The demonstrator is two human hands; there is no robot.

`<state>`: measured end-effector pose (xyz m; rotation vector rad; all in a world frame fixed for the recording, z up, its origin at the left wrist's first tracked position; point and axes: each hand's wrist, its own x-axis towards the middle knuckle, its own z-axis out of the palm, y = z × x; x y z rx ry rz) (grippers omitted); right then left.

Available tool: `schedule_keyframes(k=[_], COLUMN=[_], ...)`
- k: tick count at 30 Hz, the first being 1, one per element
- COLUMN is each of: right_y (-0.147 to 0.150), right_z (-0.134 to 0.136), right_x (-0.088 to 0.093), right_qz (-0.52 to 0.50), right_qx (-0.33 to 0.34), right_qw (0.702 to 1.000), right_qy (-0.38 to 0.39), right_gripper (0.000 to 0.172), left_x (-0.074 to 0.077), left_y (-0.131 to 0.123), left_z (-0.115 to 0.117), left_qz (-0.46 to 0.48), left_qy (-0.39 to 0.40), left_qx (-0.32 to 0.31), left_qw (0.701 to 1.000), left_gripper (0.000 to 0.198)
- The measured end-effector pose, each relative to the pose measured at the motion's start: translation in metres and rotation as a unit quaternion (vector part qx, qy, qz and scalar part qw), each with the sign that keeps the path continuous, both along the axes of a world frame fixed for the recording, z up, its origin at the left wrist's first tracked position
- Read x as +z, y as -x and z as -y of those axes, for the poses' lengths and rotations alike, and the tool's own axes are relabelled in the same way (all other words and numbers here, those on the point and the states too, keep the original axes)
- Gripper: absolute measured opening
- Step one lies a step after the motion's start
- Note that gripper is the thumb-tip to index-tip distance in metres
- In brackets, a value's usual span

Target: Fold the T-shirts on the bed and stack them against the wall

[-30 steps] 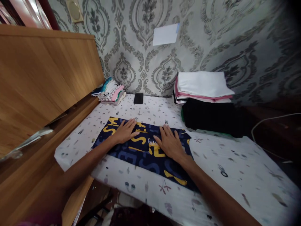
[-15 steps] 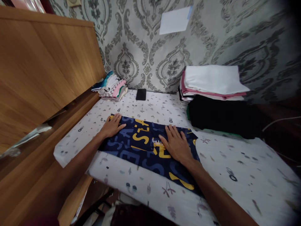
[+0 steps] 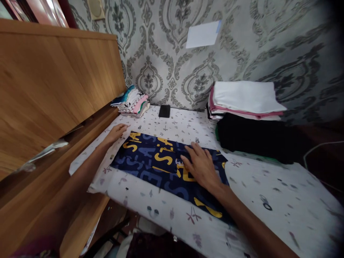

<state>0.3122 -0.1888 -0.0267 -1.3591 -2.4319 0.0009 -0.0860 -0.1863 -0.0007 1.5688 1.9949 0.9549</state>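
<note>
A navy garment (image 3: 150,157) with yellow and blue lettering lies folded into a long flat rectangle on the patterned white sheet (image 3: 172,125). My right hand (image 3: 200,165) rests flat on its right half, fingers spread, palm down. Just beyond the garment's far left corner is my left hand (image 3: 118,132), off the cloth and seen from the side. Its fingers point right, loosely extended, with nothing visible in them. Part of the garment's right end is hidden beneath my right hand and forearm.
Against the wall stand a small pile of folded clothes (image 3: 134,102) at left and a taller white and pink stack (image 3: 244,95) at right. Black folded cloth (image 3: 255,138) lies before that stack. A black flat object (image 3: 164,111) lies between. A wooden panel (image 3: 61,79) borders the left.
My left hand has lifted off the garment's left end and moved slightly left and away, uncovering its yellow lettering. My right hand stays on the cloth. The camera view has shifted slightly.
</note>
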Motion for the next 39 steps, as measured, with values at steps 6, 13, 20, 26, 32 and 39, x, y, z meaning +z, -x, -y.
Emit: schedule_keyframes(k=[6,13,20,26,32,39], right_y=[0.099,0.179,0.228,0.237,0.227,0.184], right_z=[0.052,0.077,0.073,0.068,0.073,0.079], right_x=[0.035,0.042,0.042,0.049,0.049,0.051], right_qz=[-0.007,0.055,0.078,0.109,0.029,-0.259], right_qx=[0.268,0.303,0.295,0.314,0.277,0.144], right_qw=[0.962,0.95,0.947,0.932,0.947,0.924], right_qy=[0.052,0.055,0.101,0.145,0.162,0.24], right_gripper=[0.026,0.023,0.045,0.033,0.031,0.019], left_x=[-0.002,-0.016,-0.016,-0.006,0.019,0.054], left_y=[0.011,0.0,0.001,-0.002,-0.016,-0.051], left_z=[-0.023,-0.051,-0.057,-0.055,-0.045,-0.039], left_qz=[-0.03,-0.085,-0.093,-0.071,-0.03,0.014], left_qy=[0.075,0.096,0.127,0.125,0.122,0.089], left_qx=[0.026,0.025,0.011,-0.005,-0.022,-0.054], left_qw=[0.996,0.991,0.987,0.99,0.992,0.994], left_gripper=[0.031,0.028,0.025,0.02,0.017,0.02])
